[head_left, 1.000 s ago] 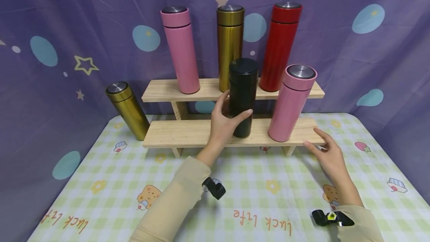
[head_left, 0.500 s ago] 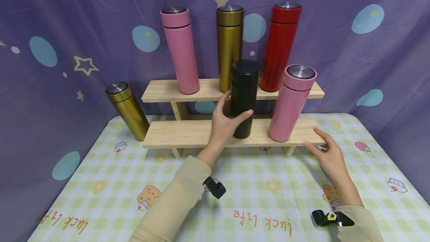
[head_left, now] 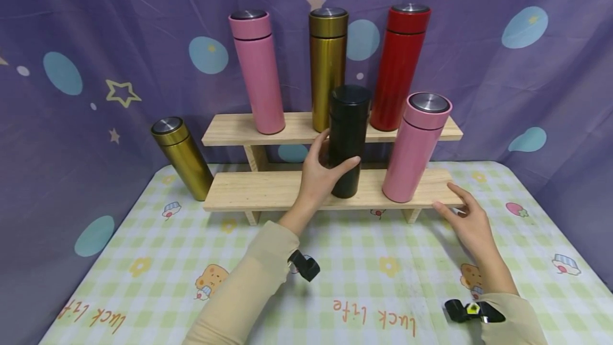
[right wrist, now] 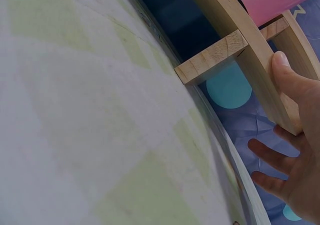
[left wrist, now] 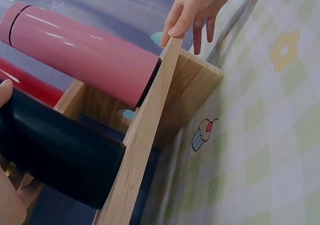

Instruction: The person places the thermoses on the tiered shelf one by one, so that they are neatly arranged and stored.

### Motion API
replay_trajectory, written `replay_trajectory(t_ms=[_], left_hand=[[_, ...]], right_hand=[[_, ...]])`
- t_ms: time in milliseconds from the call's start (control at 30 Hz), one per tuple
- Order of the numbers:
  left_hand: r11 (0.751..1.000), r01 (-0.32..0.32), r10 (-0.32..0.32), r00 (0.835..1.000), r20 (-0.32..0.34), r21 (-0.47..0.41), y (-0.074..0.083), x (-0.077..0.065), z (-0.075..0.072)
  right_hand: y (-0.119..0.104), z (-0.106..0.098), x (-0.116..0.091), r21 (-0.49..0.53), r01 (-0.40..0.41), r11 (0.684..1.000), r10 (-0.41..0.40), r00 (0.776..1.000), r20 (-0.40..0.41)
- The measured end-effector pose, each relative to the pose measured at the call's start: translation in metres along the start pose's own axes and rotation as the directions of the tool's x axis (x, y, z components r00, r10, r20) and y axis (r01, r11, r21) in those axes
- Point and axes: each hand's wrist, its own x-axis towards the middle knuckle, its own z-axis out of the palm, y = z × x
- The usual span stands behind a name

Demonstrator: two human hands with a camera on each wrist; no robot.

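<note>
My left hand (head_left: 317, 177) grips a black thermos bottle (head_left: 348, 132) from its left side, thumb across its front. The bottle stands upright, its base on the lower board of a two-tier wooden shelf (head_left: 254, 190), as the left wrist view also shows. To its right on that board is a pink thermos bottle (head_left: 413, 158) with a steel lid. At the board's right end, my right hand (head_left: 471, 222) pinches the corner. The thumb (right wrist: 290, 77) presses the front edge in the right wrist view, with the other fingers spread beyond the end.
Along the upper board stand a pink bottle (head_left: 261, 79), a gold bottle (head_left: 328, 63) and a red bottle (head_left: 399, 68). Another gold bottle (head_left: 184, 161) is on the checked tablecloth (head_left: 354, 260), beside the shelf's left end. A purple curtain (head_left: 119, 25) hangs behind.
The black bottle has shifted very slightly right and toward the board's front with my left hand on it. My right hand stays at the board's corner.
</note>
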Motion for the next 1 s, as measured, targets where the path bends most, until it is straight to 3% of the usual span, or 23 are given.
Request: replay_trajectory(t_ms=[500,1000], left_hand=[[0.997,0.047,-0.055,0.99,0.131,0.063,-0.001,0.009,-0.017],[0.992,0.114,-0.123,0.973,0.195,0.058,-0.001,0.008,-0.028]], right_hand=[[0.0,0.001,0.001,0.005,-0.001,1.0,0.001,1.0,-0.006],[0.002,0.001,0.001,0.0,0.001,1.0,-0.001,1.0,-0.005]])
